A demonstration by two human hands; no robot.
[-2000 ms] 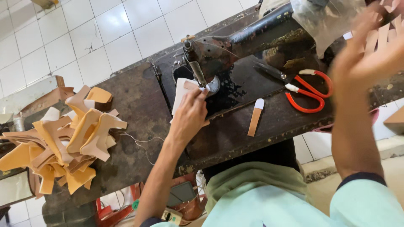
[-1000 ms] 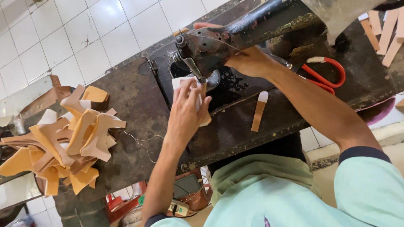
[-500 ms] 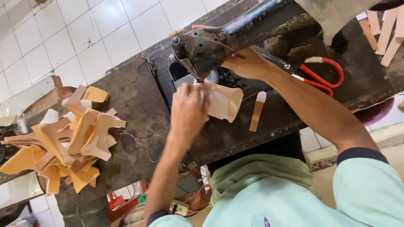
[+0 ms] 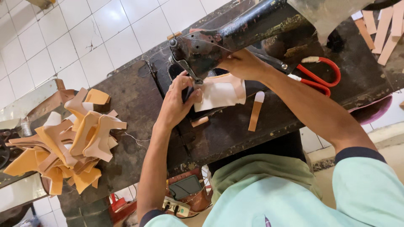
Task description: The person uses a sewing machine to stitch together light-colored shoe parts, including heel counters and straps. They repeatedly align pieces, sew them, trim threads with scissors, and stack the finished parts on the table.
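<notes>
A pale tan and white leather piece lies under the head of a black sewing machine on a dark worn table. My left hand presses on the piece's left edge, right by the needle. My right hand rests on the piece's far edge, behind the machine head. Both hands pinch the same piece flat against the machine bed.
A heap of tan cut leather pieces sits at the table's left. A loose tan strip and a small scrap lie near the front edge. Red-handled scissors lie to the right, with more strips at the far right.
My right hand came down from the upper right onto the machine. The leather piece has turned and slid under the machine head, and both hands have closed in on it.
</notes>
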